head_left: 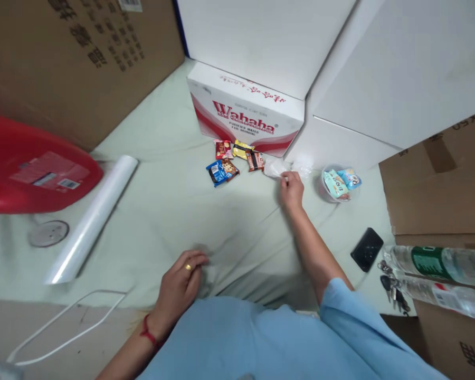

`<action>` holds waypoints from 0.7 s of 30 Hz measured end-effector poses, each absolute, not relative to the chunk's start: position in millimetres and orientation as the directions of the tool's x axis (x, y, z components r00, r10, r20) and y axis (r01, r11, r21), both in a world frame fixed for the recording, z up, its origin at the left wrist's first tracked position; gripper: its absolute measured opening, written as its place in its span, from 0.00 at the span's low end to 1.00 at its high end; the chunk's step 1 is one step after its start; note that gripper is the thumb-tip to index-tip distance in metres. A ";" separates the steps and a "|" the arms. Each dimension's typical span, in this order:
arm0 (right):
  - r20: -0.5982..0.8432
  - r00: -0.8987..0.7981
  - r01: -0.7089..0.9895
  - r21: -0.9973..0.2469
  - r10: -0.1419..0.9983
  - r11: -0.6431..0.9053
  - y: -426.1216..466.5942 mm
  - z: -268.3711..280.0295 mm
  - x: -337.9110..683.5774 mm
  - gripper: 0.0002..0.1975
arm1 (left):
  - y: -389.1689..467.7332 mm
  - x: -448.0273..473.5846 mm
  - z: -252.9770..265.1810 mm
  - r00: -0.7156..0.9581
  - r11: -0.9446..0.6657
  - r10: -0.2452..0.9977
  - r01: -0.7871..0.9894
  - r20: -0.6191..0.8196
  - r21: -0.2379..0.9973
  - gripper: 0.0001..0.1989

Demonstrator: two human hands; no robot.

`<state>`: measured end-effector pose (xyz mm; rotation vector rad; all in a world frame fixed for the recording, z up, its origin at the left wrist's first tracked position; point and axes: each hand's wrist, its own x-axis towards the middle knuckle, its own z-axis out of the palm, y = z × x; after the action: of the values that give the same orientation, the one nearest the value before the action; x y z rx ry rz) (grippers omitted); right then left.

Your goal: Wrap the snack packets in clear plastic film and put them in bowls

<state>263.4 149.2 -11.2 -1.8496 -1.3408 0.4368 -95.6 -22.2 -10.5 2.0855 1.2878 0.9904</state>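
Note:
My right hand point(292, 191) reaches forward over the pale cloth, its thumb and fingers pinched at the edge of a whitish translucent piece of plastic point(274, 167). A second clear plastic piece point(302, 165) lies just beyond it. To the left are small wrapped snacks: a red one point(223, 149), a yellow one point(242, 149), a brown one point(255, 161) and a blue pack point(221, 172). A clear round tub point(328, 193) on the right holds several wrapped snacks. My left hand point(181, 278), with a gold ring, rests near the cloth's front edge, fingers loosely bent and holding nothing.
A Wahaha carton point(247, 113) stands behind the snacks, against white boxes point(253, 37). Left are a red container point(31, 163) and a plastic-film roll point(93, 219). A black phone point(367, 249), keys point(393, 289) and water bottles point(439, 262) lie at right.

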 end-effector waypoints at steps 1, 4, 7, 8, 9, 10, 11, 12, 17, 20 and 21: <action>0.120 0.445 0.463 -0.879 0.888 -0.113 133.8 -10.1 258.8 0.07 | -21.8 -93.4 -11.4 0.271 -0.410 0.911 0.518 0.311 0.751 0.11; -0.212 0.451 -0.197 -0.971 0.867 -0.135 78.4 -7.7 238.4 0.12 | -11.0 -77.4 -10.2 0.251 -0.361 0.928 0.424 0.275 0.831 0.10; -0.406 0.271 -0.591 -0.786 0.872 -0.182 26.3 -5.5 213.4 0.18 | 10.2 -46.8 -4.1 0.293 -0.329 0.927 0.330 0.235 0.885 0.09; -0.437 0.226 -0.653 -0.731 0.871 -0.197 12.8 -4.5 206.5 0.18 | 17.6 -34.9 -1.7 0.307 -0.319 0.925 0.306 0.224 0.897 0.08; -0.460 0.189 -0.694 -0.688 0.868 -0.214 1.7 -3.5 201.3 0.17 | 24.5 -23.1 0.4 0.326 -0.324 0.917 0.276 0.229 0.905 0.10; -0.479 0.159 -0.719 -0.656 0.863 -0.231 -7.0 -2.3 198.0 0.16 | 30.3 -12.0 1.9 0.357 -0.351 0.900 0.246 0.252 0.903 0.15; -0.493 0.139 -0.733 -0.634 0.859 -0.245 -13.4 -1.2 196.8 0.16 | 34.9 -2.3 2.6 0.403 -0.387 0.872 0.224 0.276 0.895 0.20; -0.504 0.130 -0.741 -0.621 0.854 -0.254 -17.6 0.0 197.7 0.15 | 37.8 5.7 2.1 0.459 -0.423 0.838 0.203 0.296 0.883 0.23; -0.560 0.126 -0.719 -0.620 0.819 -0.314 -17.8 2.1 211.9 0.20 | 30.8 20.7 -15.3 0.566 -0.461 0.777 0.218 0.273 0.860 0.22; -0.582 0.100 -0.674 -0.636 0.807 -0.375 -10.7 0.1 208.5 0.21 | 21.2 19.6 -26.3 0.524 -0.445 0.811 0.259 0.263 0.858 0.14; -0.578 0.094 -0.662 -0.645 0.811 -0.383 -8.4 -0.2 204.3 0.22 | 19.7 19.0 -28.4 0.518 -0.442 0.815 0.268 0.258 0.856 0.11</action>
<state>204.3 -8.4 -0.2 -1.1691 -0.1789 1.5827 19.0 19.7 -28.4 1.9655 0.8847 0.8741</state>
